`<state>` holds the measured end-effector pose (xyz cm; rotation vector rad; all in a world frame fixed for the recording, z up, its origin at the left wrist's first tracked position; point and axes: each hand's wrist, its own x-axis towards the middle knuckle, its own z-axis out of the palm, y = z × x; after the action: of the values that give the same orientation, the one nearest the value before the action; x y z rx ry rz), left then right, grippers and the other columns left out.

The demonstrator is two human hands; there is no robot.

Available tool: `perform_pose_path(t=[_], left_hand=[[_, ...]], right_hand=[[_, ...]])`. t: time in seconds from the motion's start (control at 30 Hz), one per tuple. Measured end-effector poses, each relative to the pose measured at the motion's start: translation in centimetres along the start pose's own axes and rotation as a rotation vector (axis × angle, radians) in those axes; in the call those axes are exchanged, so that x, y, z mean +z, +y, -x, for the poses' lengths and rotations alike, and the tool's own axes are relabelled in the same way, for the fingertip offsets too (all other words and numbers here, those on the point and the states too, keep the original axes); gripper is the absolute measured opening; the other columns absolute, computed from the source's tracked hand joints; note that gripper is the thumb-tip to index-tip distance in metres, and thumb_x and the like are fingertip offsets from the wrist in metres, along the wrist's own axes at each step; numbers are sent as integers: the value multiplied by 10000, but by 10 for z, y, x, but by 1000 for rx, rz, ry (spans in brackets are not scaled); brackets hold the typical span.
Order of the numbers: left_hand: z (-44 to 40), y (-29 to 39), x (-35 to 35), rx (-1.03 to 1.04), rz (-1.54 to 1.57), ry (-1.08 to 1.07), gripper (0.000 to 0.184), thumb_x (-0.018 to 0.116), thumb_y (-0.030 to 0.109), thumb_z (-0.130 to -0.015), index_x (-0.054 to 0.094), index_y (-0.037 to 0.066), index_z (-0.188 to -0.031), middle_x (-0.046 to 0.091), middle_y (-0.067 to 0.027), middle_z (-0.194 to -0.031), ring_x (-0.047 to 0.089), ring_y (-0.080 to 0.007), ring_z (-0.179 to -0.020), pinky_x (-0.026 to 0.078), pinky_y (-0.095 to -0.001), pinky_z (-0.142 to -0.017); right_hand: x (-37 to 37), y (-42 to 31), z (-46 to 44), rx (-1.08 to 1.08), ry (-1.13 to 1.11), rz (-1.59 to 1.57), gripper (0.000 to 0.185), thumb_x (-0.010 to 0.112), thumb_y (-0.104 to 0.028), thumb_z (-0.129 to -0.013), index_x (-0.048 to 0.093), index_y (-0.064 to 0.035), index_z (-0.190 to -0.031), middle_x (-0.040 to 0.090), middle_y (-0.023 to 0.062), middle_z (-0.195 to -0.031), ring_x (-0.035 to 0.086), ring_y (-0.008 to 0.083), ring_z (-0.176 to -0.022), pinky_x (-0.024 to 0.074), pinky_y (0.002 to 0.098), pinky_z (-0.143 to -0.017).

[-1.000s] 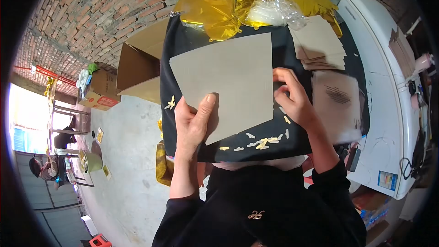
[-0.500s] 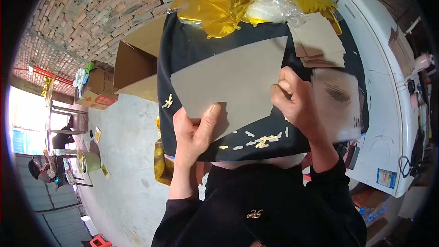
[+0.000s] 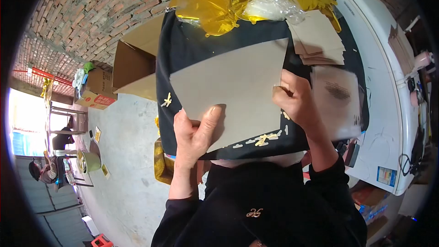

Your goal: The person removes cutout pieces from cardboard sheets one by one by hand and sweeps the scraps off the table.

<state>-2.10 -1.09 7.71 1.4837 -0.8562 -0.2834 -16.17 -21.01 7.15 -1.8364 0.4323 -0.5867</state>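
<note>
A plain grey-brown cardboard sheet is held tilted above the black-covered table. My left hand grips its lower left part, thumb flat on the face and fingers behind. At the right edge, my right hand is closed, its curled fingers pinching the sheet's border; anything small inside them is hidden. Below the sheet, several small pale strips lie on the black cloth, some in a little heap. Another small cluster of pale strips sits left of the sheet.
Stacked brown cards and a clear plastic bag with dark print lie at right. Gold foil and crumpled clear plastic cover the far edge. A white appliance borders the right; an open carton stands left. A person sits far left.
The cardboard sheet's lower edge has come down toward me, covering some of the pale strips. My right hand has shifted slightly at the sheet's right edge. My left hand keeps its hold.
</note>
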Motion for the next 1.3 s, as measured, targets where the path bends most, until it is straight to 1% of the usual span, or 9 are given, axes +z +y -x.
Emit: perform_pose_path(t=[0.17,0.33,0.6,0.77,0.83,0.93,1.07,1.2,1.3], left_hand=[[-5,-22,-6,-135,328,-43,245,678,162,-951,605,-44,-1061,669,-46,-915,598,-112,-821,474,-252,-734],[-8,-28,2,-213,556,-38,385,665,125,-952,536,-64,-1262,628,-97,-1157,584,-155,-1025,462,-305,-916],[-13,-42,1,-342,592,-24,432,681,169,-942,536,-57,-1281,633,-137,-1212,598,-206,-1115,453,-350,-988],[-14,-43,3,-416,611,-4,433,681,163,-940,539,-55,-1285,633,-141,-1224,595,-210,-1133,452,-353,-995],[-15,-40,4,-443,616,13,427,678,155,-940,539,-54,-1286,632,-140,-1226,594,-211,-1138,452,-354,-996],[-15,-40,4,-409,575,43,421,674,143,-942,536,-57,-1286,629,-138,-1224,592,-206,-1134,452,-355,-1001],[-15,-37,2,-247,569,25,423,671,137,-946,528,-69,-1286,628,-132,-1209,591,-198,-1118,452,-355,-1007],[-18,-34,3,-312,582,27,452,688,168,-937,528,-66,-1289,627,-140,-1216,593,-207,-1123,451,-356,-1005],[-17,-41,2,-374,591,15,484,706,195,-926,527,-63,-1294,626,-146,-1223,592,-214,-1131,448,-356,-1007]], right_hand=[[8,-6,6,71,33,-255,230,502,45,-830,625,22,-1023,430,-83,-650,332,-5,-587,270,214,-497],[9,14,4,24,-2,-215,154,506,41,-832,594,4,-952,417,-75,-650,338,0,-589,272,216,-500],[6,8,-2,123,-73,-320,46,521,7,-834,522,-22,-869,415,-72,-701,353,12,-644,304,221,-558],[8,13,-3,139,-78,-435,88,524,-120,-873,556,-40,-892,433,-62,-742,356,26,-648,300,199,-582],[13,10,-2,-113,-44,-359,138,510,-170,-888,571,-48,-906,449,-54,-753,375,28,-648,310,193,-582],[11,15,0,-130,-70,-369,174,493,-197,-900,580,-47,-920,461,-44,-765,399,40,-639,330,186,-578],[4,32,0,-49,-151,-395,274,473,-199,-911,589,-18,-1082,562,-9,-883,532,70,-718,427,189,-636],[5,16,1,94,-165,-585,450,467,-215,-917,524,11,-1303,637,55,-1097,631,118,-951,500,234,-814],[4,5,0,309,-227,-814,572,499,-257,-897,460,23,-1394,626,92,-1204,615,156,-1103,486,287,-940]])
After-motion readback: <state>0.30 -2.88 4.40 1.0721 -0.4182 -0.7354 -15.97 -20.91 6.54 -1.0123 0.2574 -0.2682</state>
